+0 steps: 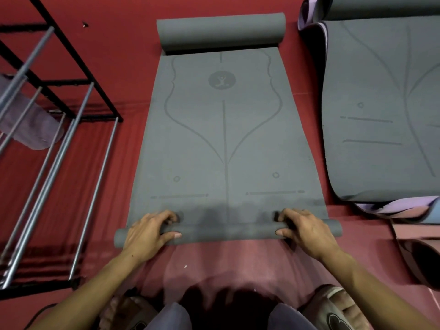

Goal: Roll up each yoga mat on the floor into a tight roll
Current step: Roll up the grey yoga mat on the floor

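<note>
Left hand (145,234) and right hand (307,231) curl round the grey yoga mat (223,139)'s thin starter roll (228,232); most still flat, second grey mat (381,110) unrolled.

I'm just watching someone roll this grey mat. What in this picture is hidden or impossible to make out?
All in the head view:
- Fingertips of the left hand and right hand: curled over the thin roll, out of sight.
- Second grey mat: cut off by the right edge.
- Purple bundle on the metal rack: cut by the left edge, crossed by bars.
- Round logo: too small to read.
- Far rolled end: its inner layers are hidden.
</note>
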